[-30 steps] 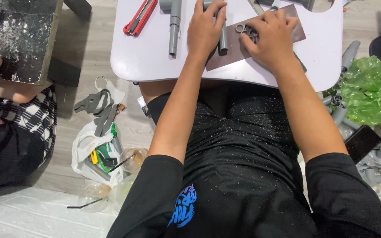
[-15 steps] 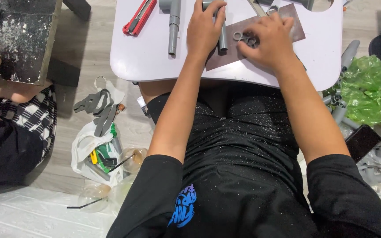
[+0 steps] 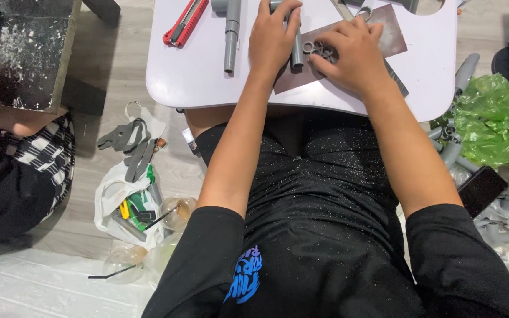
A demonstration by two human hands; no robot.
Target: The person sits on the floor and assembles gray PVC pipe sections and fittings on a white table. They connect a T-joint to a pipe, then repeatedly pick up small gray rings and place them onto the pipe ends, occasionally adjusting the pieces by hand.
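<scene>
1. While pressed flat on the small white table (image 3: 195, 82), left hand (image 3: 272, 38) with fingers together over a short grey pipe piece (image 3: 296, 54), pinning it down rather than gripping; pipe end poking out below the palm.
2. Right hand (image 3: 349, 56) curled, fingertips bunched on a cluster of small grey rings (image 3: 318, 50); whether any ring is truly pinched, impossible to tell.
3. Rings resting on a brown sanding sheet (image 3: 390, 35), just left of the right fingertips and between the two hands, touching or nearly touching the pipe piece.
4. Probably light, stiff plastic, smooth enough to skid; best taken by the outer rim between thumb and forefinger, or pushed flat from above.
5. Sheet thin and bendable, likely to shift unless held down.
6. Elsewhere on the table: a longer grey stepped pipe (image 3: 231, 32) and a red utility knife (image 3: 185, 22), both well left of the hands.
7. Beside the table, a green plastic bag (image 3: 493, 121) with more grey pipe offcuts; another person's arm at far left.
</scene>
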